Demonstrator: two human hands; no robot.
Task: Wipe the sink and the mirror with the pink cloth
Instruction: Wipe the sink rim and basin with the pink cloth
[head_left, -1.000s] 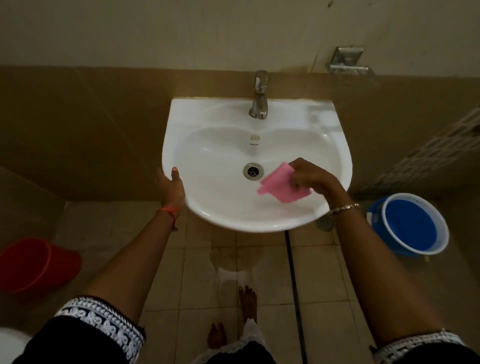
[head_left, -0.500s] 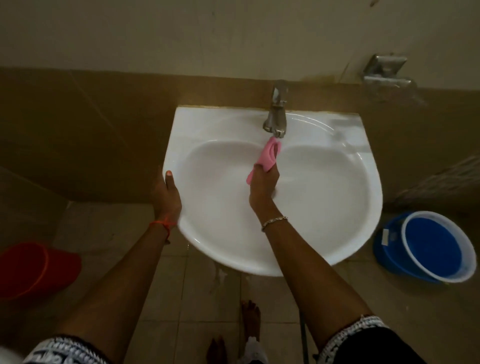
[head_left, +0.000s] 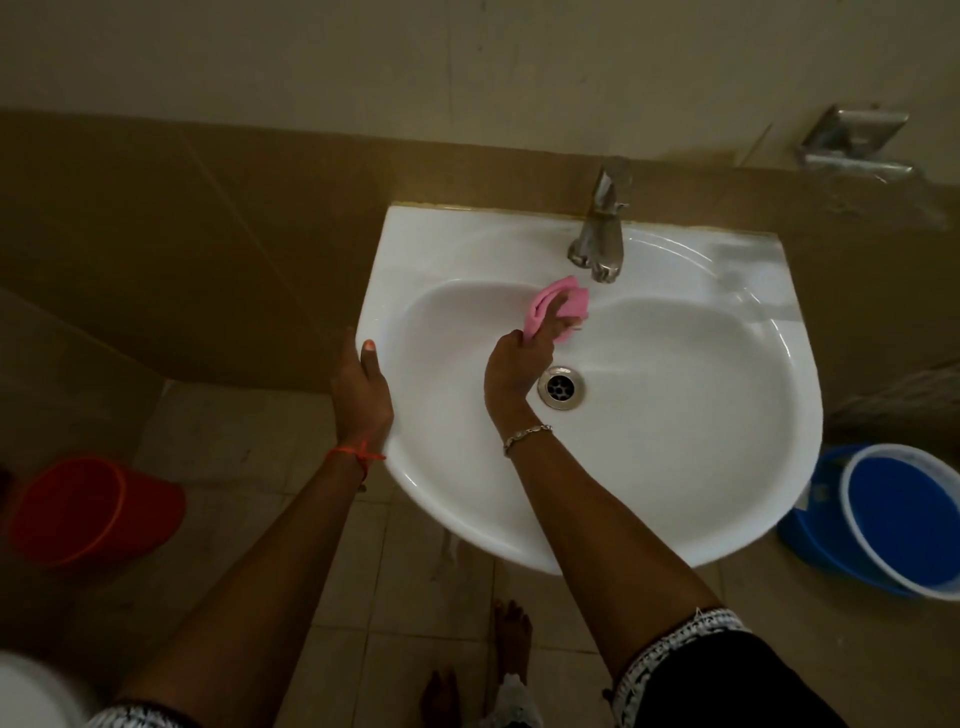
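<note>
My right hand (head_left: 519, 364) grips the pink cloth (head_left: 558, 309) against the sink (head_left: 701, 441) below the tap (head_left: 600, 228); my left hand (head_left: 361, 395) clasps the rim.

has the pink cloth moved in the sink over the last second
Yes. The pink cloth, held in the right hand, went from the front right of the drain to the back of the basin, just below the tap.

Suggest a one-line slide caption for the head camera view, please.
Right hand wipes the white sink below the tap with a pink cloth; left hand grips the rim.
</note>
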